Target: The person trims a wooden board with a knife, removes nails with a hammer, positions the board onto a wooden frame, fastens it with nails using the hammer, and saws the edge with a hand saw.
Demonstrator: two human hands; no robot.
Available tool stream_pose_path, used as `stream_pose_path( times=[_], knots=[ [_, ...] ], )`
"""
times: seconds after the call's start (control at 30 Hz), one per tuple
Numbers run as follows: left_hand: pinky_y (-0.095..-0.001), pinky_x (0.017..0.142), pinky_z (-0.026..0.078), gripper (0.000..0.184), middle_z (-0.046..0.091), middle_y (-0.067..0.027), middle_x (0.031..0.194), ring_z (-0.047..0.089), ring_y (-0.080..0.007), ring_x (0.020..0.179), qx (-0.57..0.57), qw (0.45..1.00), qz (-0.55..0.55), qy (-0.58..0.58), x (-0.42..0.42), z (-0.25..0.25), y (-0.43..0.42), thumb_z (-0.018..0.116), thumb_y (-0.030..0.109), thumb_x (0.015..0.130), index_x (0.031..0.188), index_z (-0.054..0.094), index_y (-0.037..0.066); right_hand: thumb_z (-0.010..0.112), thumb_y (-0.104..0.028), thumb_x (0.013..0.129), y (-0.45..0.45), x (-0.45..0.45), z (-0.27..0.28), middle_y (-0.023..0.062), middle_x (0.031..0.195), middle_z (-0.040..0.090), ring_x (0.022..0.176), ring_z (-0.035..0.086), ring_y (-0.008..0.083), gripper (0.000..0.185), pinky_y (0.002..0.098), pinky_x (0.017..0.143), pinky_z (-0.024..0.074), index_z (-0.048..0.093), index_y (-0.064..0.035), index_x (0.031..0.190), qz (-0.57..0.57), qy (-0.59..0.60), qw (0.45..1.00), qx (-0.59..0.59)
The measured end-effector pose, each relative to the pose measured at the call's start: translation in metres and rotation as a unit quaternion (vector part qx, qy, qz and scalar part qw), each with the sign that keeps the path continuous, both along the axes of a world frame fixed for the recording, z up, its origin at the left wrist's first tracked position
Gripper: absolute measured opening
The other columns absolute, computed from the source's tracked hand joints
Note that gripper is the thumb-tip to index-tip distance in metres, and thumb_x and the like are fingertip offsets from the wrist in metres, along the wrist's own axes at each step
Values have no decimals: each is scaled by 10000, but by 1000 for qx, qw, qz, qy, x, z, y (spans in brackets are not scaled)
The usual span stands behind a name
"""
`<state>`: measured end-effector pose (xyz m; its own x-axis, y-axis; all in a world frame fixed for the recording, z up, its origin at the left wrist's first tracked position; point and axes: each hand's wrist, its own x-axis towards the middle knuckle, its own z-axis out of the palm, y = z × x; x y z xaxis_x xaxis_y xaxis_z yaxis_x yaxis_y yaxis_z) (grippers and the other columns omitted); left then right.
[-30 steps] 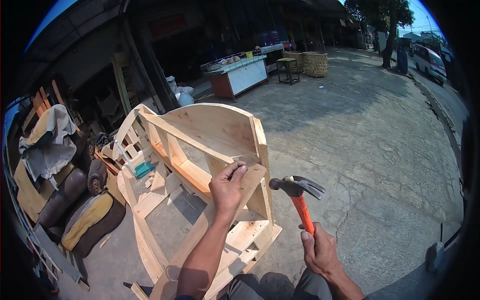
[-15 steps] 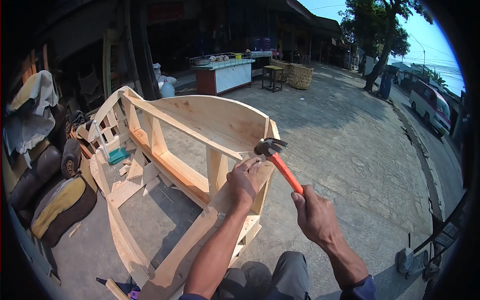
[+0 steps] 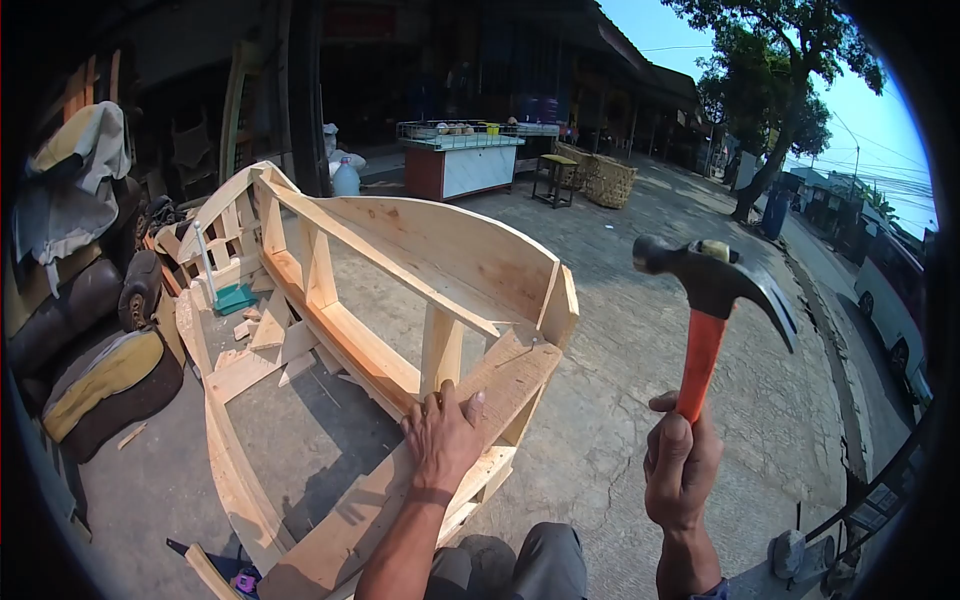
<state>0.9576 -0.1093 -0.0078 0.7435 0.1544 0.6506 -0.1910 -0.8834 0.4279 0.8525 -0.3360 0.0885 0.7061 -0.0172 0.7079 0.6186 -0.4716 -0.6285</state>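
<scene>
My left hand lies with its fingers apart on a long wooden board along the near side of a curved wooden frame. A small nail stands up from the board's far end, beyond my left hand. On the right, my right hand is wrapped round the orange handle of a claw hammer. The hammer's head is raised above and to the right of the board, apart from the nail.
A green dustpan and wood offcuts lie inside the frame. Worn cushions are piled at the left. Farther back are a counter, a stool, a woven basket and a parked vehicle at the right.
My left hand has let go of the nail and moved back down the board, its fingers spreading. My right hand has lifted the hammer up and away to the right. The view has shifted.
</scene>
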Motion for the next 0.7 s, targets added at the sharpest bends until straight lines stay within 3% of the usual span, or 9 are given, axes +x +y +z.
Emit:
stream_pose_path(
  times=[0.07,0.13,0.17,0.23,0.33,0.43,0.5,0.57,0.7],
  knots=[
    [-547,958,417,417,627,-263,1130,597,-432,1070,-22,982,61,177,-11,-2,-2,533,317,983,1286,546,31,418,-479,1047,14,21,-24,-51,590,451,497,390,4,448,194,405,278,466,-36,999,82,-147,958,234],
    [-544,945,420,406,626,-265,1098,599,-430,1070,-44,982,58,175,-10,-10,-2,508,343,989,1248,552,35,429,-413,1064,-9,42,-42,62,557,477,441,462,147,392,330,409,341,448,-25,1009,-12,22,993,-113],
    [-540,931,423,402,626,-267,1065,601,-429,1071,-57,984,59,155,-7,-8,-1,483,369,994,1210,557,38,435,-382,1068,-17,49,-34,104,544,474,431,484,206,368,376,424,360,444,-20,1003,-114,153,905,-380],
    [-542,910,428,356,629,-263,1033,611,-422,1040,-49,979,50,189,-17,-10,1,483,355,996,1149,558,42,448,-340,1068,-10,37,-27,171,540,446,434,489,306,338,441,469,383,449,-5,1029,-105,236,884,-390],
    [-552,875,428,314,626,-279,980,619,-443,964,-27,991,68,116,-4,-21,1,472,319,1003,1112,556,37,441,-373,1071,1,16,23,27,514,468,395,443,152,395,333,421,351,531,-10,948,-29,72,996,-34],
    [-551,878,425,319,624,-286,980,618,-449,961,-32,991,58,121,-4,-21,2,457,319,1011,1110,556,33,441,-396,1065,16,23,8,47,522,487,406,482,144,393,337,420,363,499,-13,996,201,-149,926,282],
    [-560,878,419,327,620,-290,970,619,-446,959,-48,990,48,122,-10,-15,3,453,323,1013,1109,557,28,464,-401,1055,-28,69,-72,123,512,453,414,508,206,404,397,432,367,489,-6,977,-175,-23,944,-278],
    [-563,874,416,333,615,-285,945,618,-439,940,-35,990,31,136,-9,-13,5,460,328,1009,1103,558,23,483,-373,1053,-9,54,-46,181,526,409,422,501,253,393,446,451,363,484,4,942,-145,209,928,-272],
    [-555,869,417,341,611,-276,943,611,-422,933,-32,990,56,124,-5,-18,1,452,330,1012,1060,551,7,409,-448,1067,-4,20,5,-51,569,470,418,401,86,403,242,418,299,496,-67,969,85,-23,983,159]
  ],
)
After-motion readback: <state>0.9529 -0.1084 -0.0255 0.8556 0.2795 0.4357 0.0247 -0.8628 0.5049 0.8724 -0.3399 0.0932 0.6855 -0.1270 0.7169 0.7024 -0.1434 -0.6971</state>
